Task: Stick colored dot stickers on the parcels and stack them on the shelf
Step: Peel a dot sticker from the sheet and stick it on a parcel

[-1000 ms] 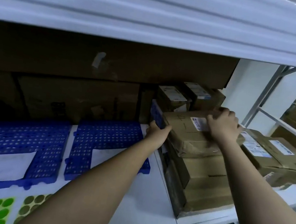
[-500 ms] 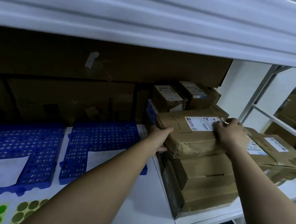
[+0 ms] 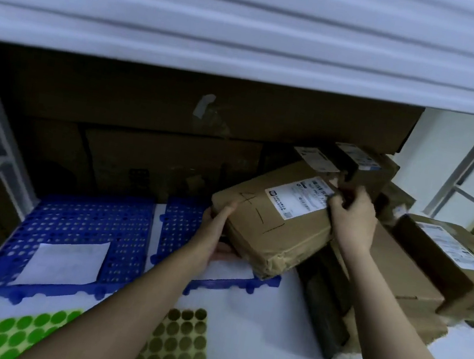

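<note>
1. White shelf board [image 3: 253, 321] under a white upper shelf carries everything.
2. My left hand [image 3: 214, 237] grips the brown taped cardboard parcel [image 3: 272, 222] at its left edge.
3. My right hand [image 3: 354, 216] pinches its far right edge, tilted above the blue perforated plastic mat [image 3: 81, 232].
4. Green dot sticker sheet [image 3: 3, 331] lies at the front edge.

The scene was dim with a cool bluish cast. Brighter light fell from the right, while the shelf's back [image 3: 177, 114] lay in deep shadow. Edges bowed from wide-angle distortion, and everything looked slightly soft and blurred.

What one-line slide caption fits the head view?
Both hands, left hand and right hand, hold a tilted brown parcel above the blue mat.
</note>
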### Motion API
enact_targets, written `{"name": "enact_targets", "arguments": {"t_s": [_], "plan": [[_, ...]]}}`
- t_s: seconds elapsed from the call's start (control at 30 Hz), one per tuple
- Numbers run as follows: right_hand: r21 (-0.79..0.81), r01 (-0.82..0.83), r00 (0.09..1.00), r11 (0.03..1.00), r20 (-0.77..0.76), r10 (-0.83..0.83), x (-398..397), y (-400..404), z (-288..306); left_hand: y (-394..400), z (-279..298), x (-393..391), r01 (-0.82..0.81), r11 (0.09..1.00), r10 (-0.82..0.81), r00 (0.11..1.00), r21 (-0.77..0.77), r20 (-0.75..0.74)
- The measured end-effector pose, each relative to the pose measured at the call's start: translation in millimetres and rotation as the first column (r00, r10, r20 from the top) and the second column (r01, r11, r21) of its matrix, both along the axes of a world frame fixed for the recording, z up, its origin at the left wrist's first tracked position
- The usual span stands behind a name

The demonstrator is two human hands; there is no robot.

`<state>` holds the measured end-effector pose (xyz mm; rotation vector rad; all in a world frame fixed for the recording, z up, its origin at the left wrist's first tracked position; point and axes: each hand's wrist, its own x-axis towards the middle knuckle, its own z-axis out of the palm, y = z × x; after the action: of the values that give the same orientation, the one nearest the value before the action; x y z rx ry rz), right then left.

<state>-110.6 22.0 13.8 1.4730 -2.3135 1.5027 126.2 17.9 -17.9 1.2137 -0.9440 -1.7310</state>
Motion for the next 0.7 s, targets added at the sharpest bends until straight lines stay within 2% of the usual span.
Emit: {"name": "enact_targets", "arguments": {"t_s": [0.13, 0.23, 0.33, 0.43, 0.57, 0.7], "plan": [[-0.102, -0.115, 0.982, 0.988, 0.135, 0.128, 49.9, 2.7, -10.1, 22.4, -8.5, 54.4, -0.052, 0.999, 0.050, 0.995, -0.015, -0.085], [-0.175, -0.189, 0.913, 0.966, 0.331, 0.238, 91.4, 9.4, -19.9, 38.6, -19.1, 82.3, -0.134, 0.991, 0.132, 0.976, -0.002, -0.174], [-0.207, -0.229, 0.741, 0.951, 0.597, 0.308, 134.1, 21.7, -29.9, 57.1, -28.3, 98.5, -0.223, 0.974, 0.210, 0.945, -0.026, -0.250], [-0.123, -0.367, 0.569, 0.922, 0.755, 0.327, 171.6, 40.8, -40.8, 76.8, -37.1, 103.5, -0.334, 0.941, 0.308, 0.912, -0.055, -0.269], [-0.118, -0.455, 0.411, 0.883, 0.851, 0.326, 196.0, 63.6, -53.7, 99.6, -46.2, 108.6, -0.425, 0.902, 0.394, 0.882, -0.075, -0.259], [-0.154, -0.505, 0.313, 0.849, 0.885, 0.346, 194.1, 78.2, -54.0, 114.8, -54.9, 128.0, -0.310, 0.946, 0.295, 0.944, -0.094, -0.148]]}}
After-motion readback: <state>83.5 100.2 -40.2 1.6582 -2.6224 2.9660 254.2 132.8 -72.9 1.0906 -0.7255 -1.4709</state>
